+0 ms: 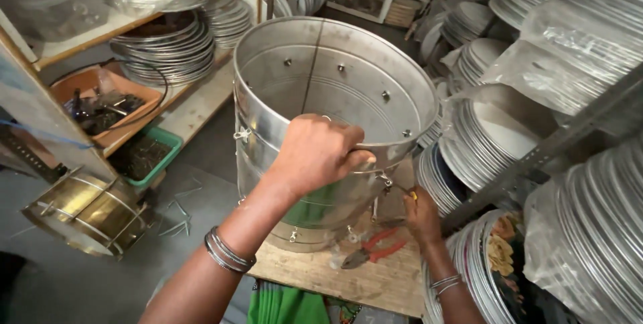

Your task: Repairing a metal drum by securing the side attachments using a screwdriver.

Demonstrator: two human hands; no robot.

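Near edge: wooden board [348, 277] w/ red-handled pliers [372, 248] lying on it. Right hand [420, 215] just beyond, fingers pinched on what looks like a thin wire or hook [395, 190] at the drum's side. Left hand [315, 153] clamped over near rim of the tilted metal drum shell [335, 96], centre. Brass drum [90, 213] near left; stacked metal plates [495, 136] right and far.
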